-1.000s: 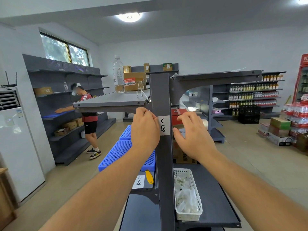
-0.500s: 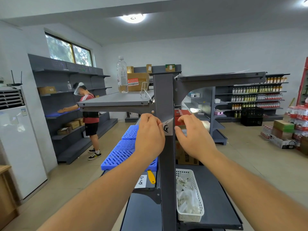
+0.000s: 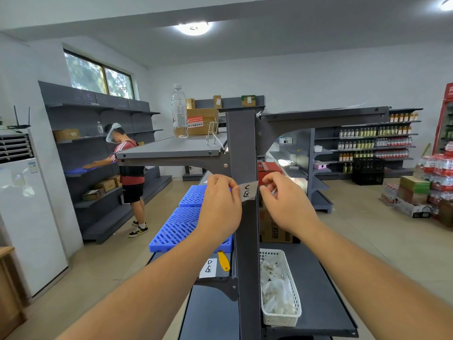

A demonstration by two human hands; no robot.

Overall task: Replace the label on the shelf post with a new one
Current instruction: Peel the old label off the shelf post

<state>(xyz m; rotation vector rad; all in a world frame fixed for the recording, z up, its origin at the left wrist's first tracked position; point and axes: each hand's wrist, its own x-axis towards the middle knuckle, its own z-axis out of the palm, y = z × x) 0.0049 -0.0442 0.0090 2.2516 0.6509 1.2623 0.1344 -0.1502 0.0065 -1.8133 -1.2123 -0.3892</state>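
Note:
A dark grey shelf post point(image 3: 241, 143) rises in front of me. At chest height on it is a white label point(image 3: 248, 191) with black handwritten marks, tilted and partly lifted off the post. My left hand point(image 3: 220, 207) pinches the label's left edge between thumb and forefinger. My right hand point(image 3: 286, 204) is at the label's right edge with fingers curled, fingertips at its upper right corner; whether it grips the label is unclear. Another white handwritten label point(image 3: 208, 268) lies on the lower shelf, left of the post.
A yellow-handled tool point(image 3: 223, 260) lies beside the lower label. A white basket point(image 3: 282, 290) of paper scraps sits right of the post, blue crates point(image 3: 186, 224) to its left. A water bottle point(image 3: 179, 114) stands on the upper shelf. A person point(image 3: 127, 168) works at the left wall shelving.
The label lay flat on the post a second ago. My left hand has peeled its left side free, and the label now stands out from the post, tilted. My right hand moved closer to it.

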